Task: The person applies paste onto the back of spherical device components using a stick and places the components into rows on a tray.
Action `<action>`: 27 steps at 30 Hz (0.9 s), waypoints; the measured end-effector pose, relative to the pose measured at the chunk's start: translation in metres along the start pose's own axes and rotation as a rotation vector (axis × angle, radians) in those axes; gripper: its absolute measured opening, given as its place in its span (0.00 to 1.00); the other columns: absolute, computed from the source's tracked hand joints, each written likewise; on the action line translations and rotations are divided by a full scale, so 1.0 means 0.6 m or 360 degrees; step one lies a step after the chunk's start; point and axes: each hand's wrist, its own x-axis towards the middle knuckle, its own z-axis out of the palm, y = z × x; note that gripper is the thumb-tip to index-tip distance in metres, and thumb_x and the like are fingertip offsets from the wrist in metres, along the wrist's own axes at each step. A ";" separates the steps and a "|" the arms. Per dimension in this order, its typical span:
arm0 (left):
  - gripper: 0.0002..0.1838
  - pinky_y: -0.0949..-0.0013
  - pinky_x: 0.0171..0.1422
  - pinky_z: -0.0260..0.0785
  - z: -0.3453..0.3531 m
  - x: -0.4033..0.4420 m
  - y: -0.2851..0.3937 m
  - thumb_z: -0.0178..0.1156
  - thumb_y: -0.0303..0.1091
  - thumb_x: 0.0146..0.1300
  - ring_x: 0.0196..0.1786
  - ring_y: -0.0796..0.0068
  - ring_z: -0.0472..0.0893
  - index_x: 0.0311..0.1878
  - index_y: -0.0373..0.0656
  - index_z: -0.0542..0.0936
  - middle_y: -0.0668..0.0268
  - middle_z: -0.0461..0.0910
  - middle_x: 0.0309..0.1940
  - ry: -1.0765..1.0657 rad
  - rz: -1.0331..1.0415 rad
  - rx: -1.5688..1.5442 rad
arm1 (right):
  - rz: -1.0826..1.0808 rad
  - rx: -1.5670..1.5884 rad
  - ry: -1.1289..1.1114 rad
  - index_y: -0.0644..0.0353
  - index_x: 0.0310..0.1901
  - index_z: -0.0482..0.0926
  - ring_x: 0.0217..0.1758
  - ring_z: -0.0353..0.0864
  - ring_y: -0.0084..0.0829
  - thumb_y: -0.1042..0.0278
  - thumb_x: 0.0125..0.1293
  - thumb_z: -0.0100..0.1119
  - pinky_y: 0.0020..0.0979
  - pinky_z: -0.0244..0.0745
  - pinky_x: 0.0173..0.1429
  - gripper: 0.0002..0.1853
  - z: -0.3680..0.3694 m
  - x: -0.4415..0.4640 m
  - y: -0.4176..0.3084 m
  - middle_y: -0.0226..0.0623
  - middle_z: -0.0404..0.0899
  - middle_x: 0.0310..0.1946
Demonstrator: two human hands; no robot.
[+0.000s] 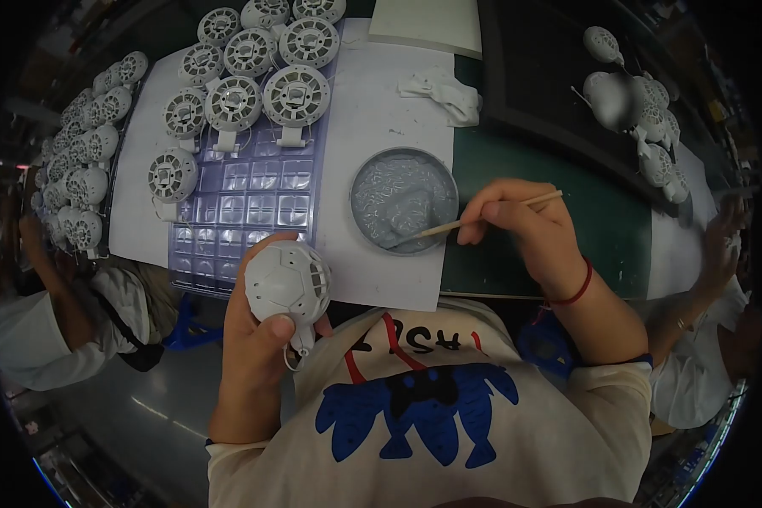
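My left hand (258, 351) is wrapped round a white round plastic housing (281, 279) with a football-like panel pattern, side vents and a small loop at its lower end. It is held above the near edge of the table. In my right hand (521, 224) a thin wooden stick (445, 229) is pinched between thumb and fingers. The stick's far end reaches into a round tin (355, 203) of grey, glossy paste (394, 186); whether its tip is sunk in the paste is hard to tell.
Several white vented housings (297, 95) stand on a clear purple-tinted compartment tray (254, 207) at the left. A crumpled white cloth (444, 97) lies behind the tin. More housings (652, 118) sit on a dark mat at the right. People work on both sides.
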 end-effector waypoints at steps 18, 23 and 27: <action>0.41 0.71 0.46 0.76 0.040 0.025 0.016 0.75 0.36 0.41 0.42 0.72 0.82 0.61 0.38 0.69 0.60 0.78 0.43 0.0105 0.0185 0.1070 | -0.1670 -0.2092 0.0007 0.53 0.36 0.81 0.33 0.76 0.26 0.74 0.51 0.59 0.35 0.66 0.49 0.10 0.000 -0.042 -0.018 0.31 0.81 0.35; 0.39 0.66 0.37 0.74 0.045 0.032 0.021 0.74 0.44 0.41 0.35 0.64 0.83 0.58 0.41 0.72 0.60 0.78 0.38 0.0083 0.0663 0.1764 | -0.1903 -0.1905 -0.0107 0.49 0.38 0.82 0.35 0.78 0.22 0.66 0.57 0.62 0.37 0.65 0.55 0.07 0.035 -0.053 -0.003 0.24 0.81 0.35; 0.39 0.63 0.33 0.72 0.048 0.033 0.019 0.73 0.46 0.39 0.32 0.62 0.81 0.57 0.42 0.73 0.60 0.78 0.36 0.0105 0.0758 0.1973 | -0.2007 -0.1964 -0.0263 0.48 0.38 0.81 0.39 0.78 0.22 0.65 0.59 0.58 0.39 0.63 0.58 0.06 0.042 -0.046 0.009 0.25 0.82 0.36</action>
